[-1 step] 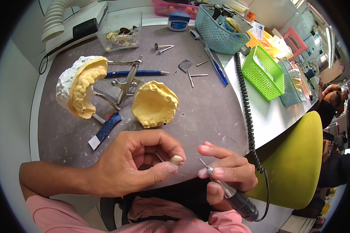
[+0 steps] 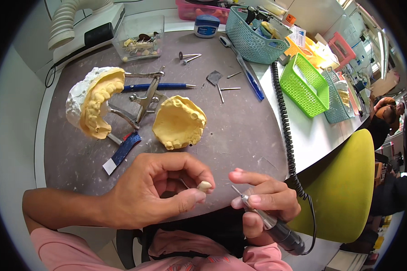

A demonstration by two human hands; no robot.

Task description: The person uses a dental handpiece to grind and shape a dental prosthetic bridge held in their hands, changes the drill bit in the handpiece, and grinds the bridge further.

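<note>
Between the thumb and fingertips of my left hand is a small ivory dental crown. A thin metal pin shows behind it, partly hidden by the fingers. My right hand grips a dental handpiece like a pen, its slim bur pointing up and left toward the crown but apart from it. Just beyond my left hand, a yellow plaster dental cast lies on the grey mat. Farther left, another cast, white and yellow, is mounted on a metal articulator.
Behind the articulator lies a blue pen; a blue strip rests in front. Loose burs, a blue-handled brush and a clear box occupy the far mat. A coiled cord runs down the right, near plastic baskets.
</note>
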